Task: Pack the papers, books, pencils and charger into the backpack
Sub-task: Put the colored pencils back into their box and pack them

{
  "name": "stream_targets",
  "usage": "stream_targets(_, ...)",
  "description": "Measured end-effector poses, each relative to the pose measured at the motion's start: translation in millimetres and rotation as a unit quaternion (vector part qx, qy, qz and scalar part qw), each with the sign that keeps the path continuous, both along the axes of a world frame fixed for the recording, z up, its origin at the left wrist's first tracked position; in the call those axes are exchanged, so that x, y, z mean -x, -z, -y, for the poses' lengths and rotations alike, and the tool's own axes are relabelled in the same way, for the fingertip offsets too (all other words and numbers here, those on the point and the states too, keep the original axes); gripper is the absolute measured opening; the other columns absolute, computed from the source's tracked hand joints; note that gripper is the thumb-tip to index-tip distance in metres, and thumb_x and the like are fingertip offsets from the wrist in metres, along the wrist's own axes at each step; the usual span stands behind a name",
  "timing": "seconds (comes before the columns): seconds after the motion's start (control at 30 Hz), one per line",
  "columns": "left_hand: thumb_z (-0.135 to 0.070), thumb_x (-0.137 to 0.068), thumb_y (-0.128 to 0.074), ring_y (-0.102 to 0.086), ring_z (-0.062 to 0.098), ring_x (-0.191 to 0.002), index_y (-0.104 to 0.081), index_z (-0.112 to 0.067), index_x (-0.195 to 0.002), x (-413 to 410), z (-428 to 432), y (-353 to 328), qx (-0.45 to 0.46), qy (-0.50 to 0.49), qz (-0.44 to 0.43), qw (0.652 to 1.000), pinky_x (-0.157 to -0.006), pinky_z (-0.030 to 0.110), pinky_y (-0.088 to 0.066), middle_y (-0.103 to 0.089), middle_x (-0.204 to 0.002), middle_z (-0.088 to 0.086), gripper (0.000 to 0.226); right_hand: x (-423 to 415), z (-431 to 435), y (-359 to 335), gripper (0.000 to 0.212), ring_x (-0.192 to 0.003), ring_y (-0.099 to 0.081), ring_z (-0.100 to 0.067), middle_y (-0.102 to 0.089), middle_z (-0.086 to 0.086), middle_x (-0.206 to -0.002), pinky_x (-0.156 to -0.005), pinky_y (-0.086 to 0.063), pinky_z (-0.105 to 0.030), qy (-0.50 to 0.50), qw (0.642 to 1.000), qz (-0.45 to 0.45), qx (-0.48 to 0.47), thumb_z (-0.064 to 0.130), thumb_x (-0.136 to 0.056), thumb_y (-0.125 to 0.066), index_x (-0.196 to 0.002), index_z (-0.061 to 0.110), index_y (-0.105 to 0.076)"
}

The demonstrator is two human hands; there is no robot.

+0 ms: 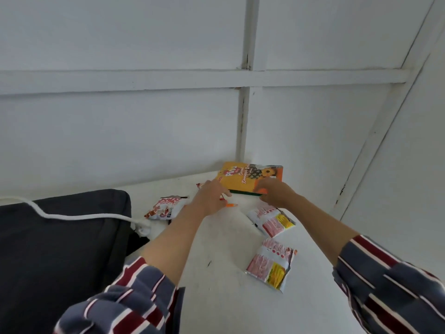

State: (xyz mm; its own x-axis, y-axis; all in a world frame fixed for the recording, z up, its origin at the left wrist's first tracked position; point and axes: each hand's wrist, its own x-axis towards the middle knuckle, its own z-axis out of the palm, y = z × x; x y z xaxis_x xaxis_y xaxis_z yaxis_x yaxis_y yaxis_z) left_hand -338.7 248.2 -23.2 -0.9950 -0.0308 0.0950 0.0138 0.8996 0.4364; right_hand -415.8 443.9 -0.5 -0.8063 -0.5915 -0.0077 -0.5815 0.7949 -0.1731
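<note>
Nothing looks packed yet: backpack (pixel 60 249) beside my left sleeve, charger cable (pixel 72 216) draped over it, papers (pixel 271 267) loose on the table (pixel 228 297) (three I can count). Further out, left hand (pixel 212 196) pinches one end of the green pencil (pixel 243 192), right hand (pixel 274 191) curls onto the other, against the yellow book (pixel 250 175).

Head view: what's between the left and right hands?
Head view shows the dark green near edge of the yellow pineapple-print pack spanning the gap between left hand and right hand; an orange pen lies just nearer on the white table.
</note>
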Motion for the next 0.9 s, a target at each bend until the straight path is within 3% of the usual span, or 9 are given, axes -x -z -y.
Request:
stream_targets(0.3, -0.029, -0.084, -0.066, -0.036, 0.021, -0.119, -0.069, -0.028, -0.108, 7, -4, 6, 0.073, -0.018, 0.029, 0.997, -0.099, 0.034, -0.03, -0.049, -0.122, 0.0, 0.024, 26, 7, 25, 0.031, -0.115, -0.047, -0.02, -0.053, -0.004, -0.124, -0.087, -0.044, -0.032, -0.06, 0.996, -0.069, -0.021, 0.014, -0.09, -0.055, -0.118, 0.023, -0.063)
stream_targets(0.63, -0.03, -0.085, -0.065, -0.034, 0.019, -0.119, -0.068, -0.027, -0.108, 10, -6, 7, 0.102, -0.011, 0.031, 0.994, -0.099, 0.032, -0.028, -0.046, -0.122, -0.001, 0.023, 33, 12, 30, 0.028, -0.117, -0.047, -0.02, -0.056, -0.002, -0.122, -0.099, -0.036, -0.037, -0.062, 0.99, -0.121, -0.04, 0.02, -0.093, -0.052, -0.118, 0.025, -0.062)
stream_targets(0.9, -0.02, -0.088, -0.059, -0.033, 0.019, -0.119, -0.069, -0.026, -0.106, 11, -8, 9, 0.1, -0.012, 0.03, 0.994, -0.1, 0.032, -0.027, -0.045, -0.121, 0.0, 0.021, 31, 15, 32, 0.027, -0.119, -0.045, -0.021, -0.055, -0.004, -0.122, -0.099, -0.034, -0.036, -0.057, 0.985, -0.147, -0.066, 0.023, -0.094, -0.05, -0.118, 0.021, -0.063)
